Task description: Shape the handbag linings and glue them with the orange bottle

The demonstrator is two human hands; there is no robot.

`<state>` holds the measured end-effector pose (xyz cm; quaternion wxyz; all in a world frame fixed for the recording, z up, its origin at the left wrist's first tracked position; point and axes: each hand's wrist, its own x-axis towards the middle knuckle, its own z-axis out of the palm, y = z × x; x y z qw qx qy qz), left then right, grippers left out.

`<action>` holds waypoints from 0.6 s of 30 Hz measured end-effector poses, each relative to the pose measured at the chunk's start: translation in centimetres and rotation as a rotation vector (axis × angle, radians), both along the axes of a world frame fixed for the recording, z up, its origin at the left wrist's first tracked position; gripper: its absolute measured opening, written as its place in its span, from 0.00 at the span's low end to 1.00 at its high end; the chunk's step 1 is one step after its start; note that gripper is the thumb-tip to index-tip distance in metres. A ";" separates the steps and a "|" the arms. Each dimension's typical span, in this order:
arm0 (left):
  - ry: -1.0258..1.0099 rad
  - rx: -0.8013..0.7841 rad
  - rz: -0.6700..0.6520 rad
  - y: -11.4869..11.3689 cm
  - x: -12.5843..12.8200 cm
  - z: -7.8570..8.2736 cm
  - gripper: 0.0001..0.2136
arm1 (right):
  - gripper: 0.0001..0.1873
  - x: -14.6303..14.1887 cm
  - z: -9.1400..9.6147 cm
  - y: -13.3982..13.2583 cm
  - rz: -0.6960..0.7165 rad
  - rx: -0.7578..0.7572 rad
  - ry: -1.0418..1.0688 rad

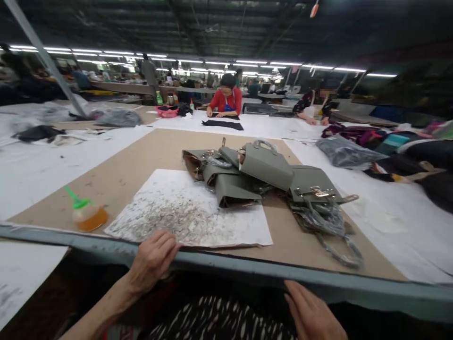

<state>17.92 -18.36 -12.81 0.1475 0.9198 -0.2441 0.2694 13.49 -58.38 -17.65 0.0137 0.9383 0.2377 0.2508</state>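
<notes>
My left hand (154, 257) is at the front edge of the table (226, 264), its fingers curled over the edge beside a stained white sheet (244, 231). My right hand (313, 314) is lower, just below the edge, fingers stretched out and nothing seen in them. Dark smears and specks cover much of the sheet. Several grey-green handbags (267, 163) lie piled on its far right part. Another grey-green handbag (313, 182) lies to the right, its handles wrapped in clear plastic.
A squeeze bottle (90, 218) of amber liquid with a green nozzle stands left of the sheet. A plastic-wrapped bundle (348, 151) and dark fabric pieces (406, 163) lie at the right. Across the table, a person in red (226, 99) handles black pieces (222, 124); another person (313, 106) stands farther right.
</notes>
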 end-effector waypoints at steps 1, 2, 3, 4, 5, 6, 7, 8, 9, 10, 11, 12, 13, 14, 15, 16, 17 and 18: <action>-0.009 0.025 0.075 1.7 0.0 -0.2 0.06 | 0.18 1.6 1.1 2.1 0.028 0.008 -0.040; -0.021 0.046 0.148 3.5 0.0 -0.5 0.05 | 0.19 3.0 2.1 4.2 0.060 0.009 -0.044; -0.028 0.066 0.220 5.1 0.1 -0.9 0.05 | 0.19 4.3 2.9 6.0 0.093 0.004 -0.035; -0.021 0.078 0.290 6.8 0.2 -1.4 0.06 | 0.19 5.4 3.4 7.6 0.131 -0.007 -0.016; -0.004 0.075 0.357 8.2 0.2 -2.0 0.07 | 0.19 6.4 3.7 8.9 0.173 -0.027 0.006; 0.023 0.053 0.415 9.5 0.3 -2.5 0.08 | 0.20 7.3 3.6 9.8 0.215 -0.051 0.026; 0.053 0.013 0.465 10.6 0.5 -3.1 0.10 | 0.22 8.1 3.3 10.3 0.258 -0.074 0.043; 0.077 -0.040 0.504 11.4 0.6 -3.7 0.11 | 0.23 8.7 2.9 10.5 0.295 -0.094 0.059; 0.094 -0.090 0.536 11.9 0.8 -4.2 0.12 | 0.24 9.1 2.2 10.5 0.322 -0.109 0.074; 0.101 -0.128 0.562 12.3 1.0 -4.7 0.13 | 0.24 9.5 1.5 10.4 0.339 -0.116 0.087; 0.103 -0.148 0.583 12.4 1.2 -5.2 0.13 | 0.24 9.7 0.9 10.1 0.346 -0.115 0.094; 0.102 -0.152 0.601 12.4 1.3 -5.5 0.13 | 0.24 9.8 0.2 9.8 0.350 -0.109 0.093; 0.099 -0.148 0.615 12.4 1.5 -5.8 0.13 | 0.24 9.8 -0.3 9.6 0.355 -0.103 0.089; 0.096 -0.142 0.625 12.2 1.6 -6.0 0.13 | 0.24 9.6 -0.8 9.4 0.360 -0.099 0.083; 0.094 -0.141 0.633 12.1 1.7 -6.2 0.13 | 0.25 9.4 -1.1 9.2 0.362 -0.094 0.081; 0.094 -0.147 0.638 12.0 1.8 -6.3 0.13 | 0.25 9.2 -1.3 9.2 0.361 -0.090 0.085; 0.097 -0.154 0.644 12.0 1.8 -6.3 0.13 | 0.27 8.9 -1.4 9.2 0.360 -0.086 0.095; 0.104 -0.158 0.649 11.9 1.8 -6.3 0.13 | 0.29 8.7 -1.5 9.3 0.360 -0.078 0.108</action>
